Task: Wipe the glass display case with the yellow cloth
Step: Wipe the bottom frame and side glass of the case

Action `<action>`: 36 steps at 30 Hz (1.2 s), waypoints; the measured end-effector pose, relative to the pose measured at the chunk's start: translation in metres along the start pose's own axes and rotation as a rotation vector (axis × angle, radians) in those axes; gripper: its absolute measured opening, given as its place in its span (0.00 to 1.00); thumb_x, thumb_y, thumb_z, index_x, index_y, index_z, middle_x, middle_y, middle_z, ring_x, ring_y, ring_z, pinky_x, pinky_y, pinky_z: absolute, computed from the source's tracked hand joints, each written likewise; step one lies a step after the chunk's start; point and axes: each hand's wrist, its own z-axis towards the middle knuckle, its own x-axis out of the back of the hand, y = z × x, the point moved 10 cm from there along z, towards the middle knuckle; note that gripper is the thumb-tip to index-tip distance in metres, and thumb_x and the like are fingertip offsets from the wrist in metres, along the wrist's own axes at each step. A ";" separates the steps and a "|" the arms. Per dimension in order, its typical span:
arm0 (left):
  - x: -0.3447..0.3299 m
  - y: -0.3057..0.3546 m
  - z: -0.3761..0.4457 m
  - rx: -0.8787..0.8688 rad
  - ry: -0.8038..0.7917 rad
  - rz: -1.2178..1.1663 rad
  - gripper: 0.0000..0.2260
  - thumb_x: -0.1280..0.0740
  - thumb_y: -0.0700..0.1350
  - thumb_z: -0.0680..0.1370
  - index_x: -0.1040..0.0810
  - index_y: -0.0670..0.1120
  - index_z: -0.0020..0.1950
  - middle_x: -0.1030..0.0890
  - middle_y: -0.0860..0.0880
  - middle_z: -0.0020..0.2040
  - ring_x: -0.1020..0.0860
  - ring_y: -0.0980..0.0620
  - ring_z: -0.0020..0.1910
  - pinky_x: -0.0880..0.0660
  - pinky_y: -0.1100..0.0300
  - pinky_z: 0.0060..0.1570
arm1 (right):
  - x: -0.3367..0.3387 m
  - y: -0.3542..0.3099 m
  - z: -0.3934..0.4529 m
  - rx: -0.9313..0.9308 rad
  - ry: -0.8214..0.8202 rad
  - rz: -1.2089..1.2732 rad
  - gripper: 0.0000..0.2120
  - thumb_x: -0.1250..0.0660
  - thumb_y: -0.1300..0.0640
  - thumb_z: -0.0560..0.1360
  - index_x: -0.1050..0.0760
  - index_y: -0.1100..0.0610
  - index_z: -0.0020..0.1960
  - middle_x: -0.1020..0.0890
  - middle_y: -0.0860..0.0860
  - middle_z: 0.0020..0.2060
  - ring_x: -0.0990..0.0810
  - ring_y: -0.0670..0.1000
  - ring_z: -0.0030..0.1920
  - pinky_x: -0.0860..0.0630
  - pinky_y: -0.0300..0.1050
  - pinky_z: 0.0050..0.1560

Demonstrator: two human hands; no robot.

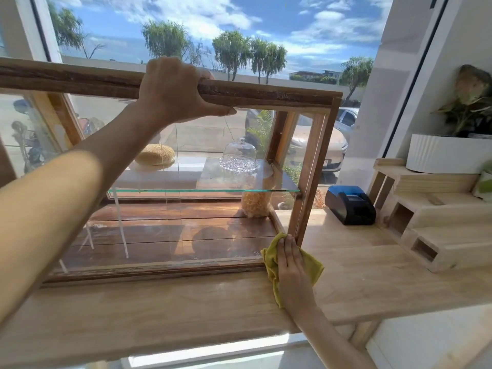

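The glass display case (308,166) is a wooden-framed box standing on a light wooden counter (186,310). My left hand (175,89) grips the case's top wooden rail, fingers wrapped over it. My right hand (291,267) presses the yellow cloth (271,259) flat against the case's lower right front corner, where the frame meets the counter. Inside, a glass shelf (213,189) carries a clear glass dome (239,155) and a woven straw piece (155,155). A jar of pale contents (255,206) stands below on the case's wooden floor.
A black receipt printer (350,205) sits on the counter right of the case. Stepped wooden boxes (426,227) hold a white planter (447,155) with a plant at far right. A large window behind shows a street, cars and trees.
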 end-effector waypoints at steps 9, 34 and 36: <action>-0.002 -0.001 0.001 0.029 -0.045 -0.009 0.41 0.47 0.79 0.60 0.18 0.45 0.45 0.27 0.48 0.26 0.30 0.50 0.29 0.36 0.60 0.38 | 0.039 -0.006 -0.018 -0.119 0.081 0.315 0.32 0.31 0.71 0.69 0.35 0.62 0.71 0.31 0.57 0.69 0.26 0.61 0.65 0.23 0.62 0.55; -0.006 -0.007 -0.003 0.064 -0.100 -0.002 0.36 0.46 0.78 0.64 0.19 0.48 0.44 0.34 0.55 0.25 0.28 0.52 0.31 0.33 0.61 0.38 | -0.027 -0.205 0.034 0.954 0.002 0.067 0.22 0.44 0.62 0.80 0.37 0.58 0.74 0.35 0.52 0.73 0.40 0.50 0.74 0.44 0.46 0.75; -0.006 -0.007 -0.002 0.057 -0.091 0.001 0.36 0.45 0.78 0.64 0.19 0.48 0.44 0.29 0.53 0.27 0.29 0.53 0.30 0.35 0.61 0.37 | -0.033 -0.206 0.028 0.968 -0.058 0.052 0.22 0.44 0.62 0.78 0.34 0.56 0.72 0.32 0.51 0.71 0.37 0.48 0.73 0.50 0.42 0.75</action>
